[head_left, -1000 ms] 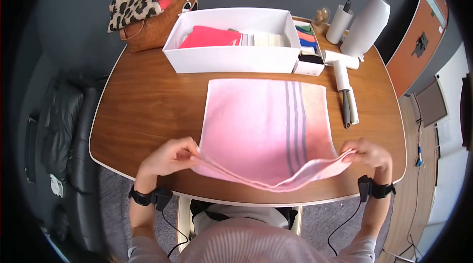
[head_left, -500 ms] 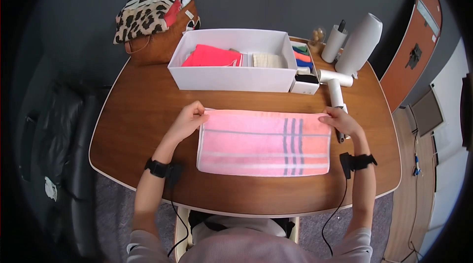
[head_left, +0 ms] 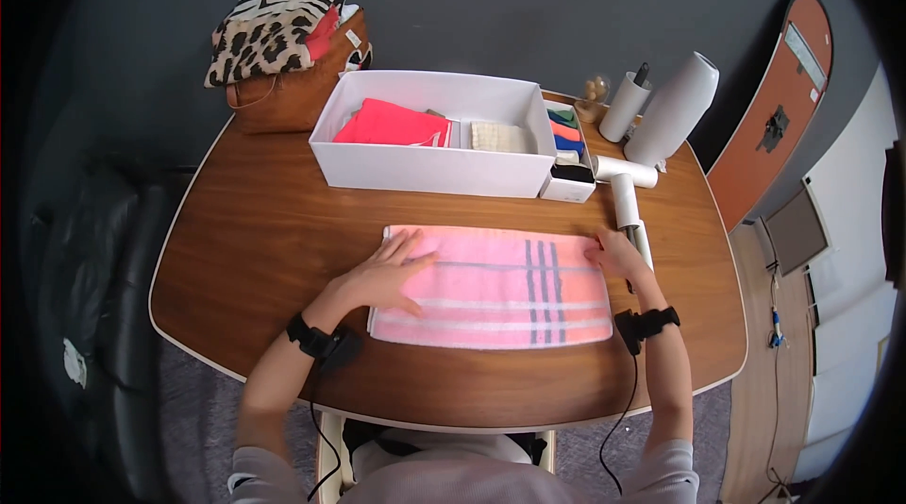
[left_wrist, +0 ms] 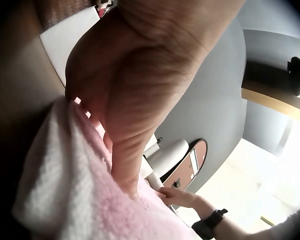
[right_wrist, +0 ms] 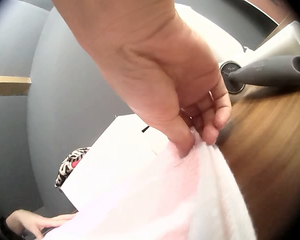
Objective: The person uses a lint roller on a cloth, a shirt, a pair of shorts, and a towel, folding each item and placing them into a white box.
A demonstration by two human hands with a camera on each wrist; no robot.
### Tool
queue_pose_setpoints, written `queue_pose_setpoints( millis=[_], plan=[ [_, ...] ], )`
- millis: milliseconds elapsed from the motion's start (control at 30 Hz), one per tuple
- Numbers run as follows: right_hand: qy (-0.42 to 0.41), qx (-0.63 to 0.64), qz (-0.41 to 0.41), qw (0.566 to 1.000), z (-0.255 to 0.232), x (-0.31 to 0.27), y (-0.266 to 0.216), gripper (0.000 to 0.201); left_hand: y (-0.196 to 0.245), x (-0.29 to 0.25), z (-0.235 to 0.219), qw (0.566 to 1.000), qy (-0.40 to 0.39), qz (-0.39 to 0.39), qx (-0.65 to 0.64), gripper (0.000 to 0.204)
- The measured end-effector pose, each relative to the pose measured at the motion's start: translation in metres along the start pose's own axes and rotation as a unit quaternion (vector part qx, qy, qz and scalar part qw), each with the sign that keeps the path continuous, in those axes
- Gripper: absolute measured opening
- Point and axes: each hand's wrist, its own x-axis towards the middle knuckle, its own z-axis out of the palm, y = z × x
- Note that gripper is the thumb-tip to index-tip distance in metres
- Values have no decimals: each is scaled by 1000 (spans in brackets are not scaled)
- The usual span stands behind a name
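Note:
A pink towel [head_left: 472, 292] with grey and white stripes lies folded in half on the table, its long side across in front of the person. The left hand [head_left: 382, 273] rests on the towel's left part with fingers spread. In the left wrist view its thumb [left_wrist: 125, 172] presses into the pink cloth near the folded layers. At the towel's upper right side the right hand [head_left: 615, 254] pinches the edge. The right wrist view shows thumb and fingertips [right_wrist: 210, 135] on either side of the towel's layered edge [right_wrist: 217, 190].
Behind the towel stands a white box [head_left: 434, 169] with a red cloth [head_left: 392, 122] and a cream cloth [head_left: 500, 137]. A small organizer [head_left: 569, 191] of folded cloths adjoins it. Lint rollers [head_left: 625, 202] lie at right. A brown bag [head_left: 297, 103] with patterned fabric stands back left.
The towel's near edge was carried away from the person and laid over, folding it in half. Then the left hand let go of its corner and spread onto the cloth.

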Motion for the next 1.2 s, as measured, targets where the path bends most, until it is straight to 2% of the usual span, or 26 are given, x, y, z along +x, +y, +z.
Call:
queue_pose_setpoints(
  millis=[67,100,133,200,233,333,433,533,667,733,767,833,867,900,933,967,1000,1033,1200],
  plan=[
    [88,-6,-5,996,11,13,8,26,-1,5,1,1000,0,-11,10,90],
    [164,-14,-19,986,12,17,4,25,-1,8,3,1000,10,-15,16,91],
    [214,-63,13,975,8,17,2,27,1,9,4,999,20,-19,24,92],
    [315,-159,72,933,-3,16,-6,31,10,8,3,998,-12,-54,15,95],
    [314,-217,129,915,-7,16,-4,36,15,7,2,997,-30,-72,11,97],
    [164,-199,285,923,-13,14,10,41,29,-1,-2,995,-46,-86,15,98],
    [78,-229,258,935,-10,2,11,34,49,-6,3,991,-50,-116,53,103],
    [101,-195,260,940,-5,0,15,33,65,-7,14,986,-50,-132,93,106],
    [196,-42,213,956,-7,-4,30,32,85,-4,22,972,-79,-161,152,111],
    [221,65,173,958,-20,-20,21,31,89,-1,28,967,-65,-168,182,114],
    [226,84,139,960,-28,-34,-1,26,91,1,25,964,-77,-166,194,114],
    [146,120,85,978,-40,-61,-45,23,95,6,16,957,-104,-159,218,114],
    [141,157,12,977,-30,-70,-55,22,95,6,13,957,-104,-158,219,113],
    [-6,138,59,989,-40,-82,-88,24,97,7,9,957,-106,-155,221,112],
    [-14,83,-21,996,-21,-84,-93,26,98,8,8,957,-108,-151,222,111],
    [-43,24,-59,997,-8,-86,-105,27,95,10,11,960,-102,-143,216,110],
    [-19,-7,-128,992,0,-89,-122,25,91,11,15,963,-97,-138,209,108],
    [-19,-36,-146,988,11,-88,-133,27,88,10,19,966,-93,-133,202,107],
    [-28,-124,-158,979,40,-78,-153,34,90,-4,17,964,-83,-150,203,107]
  ],
)
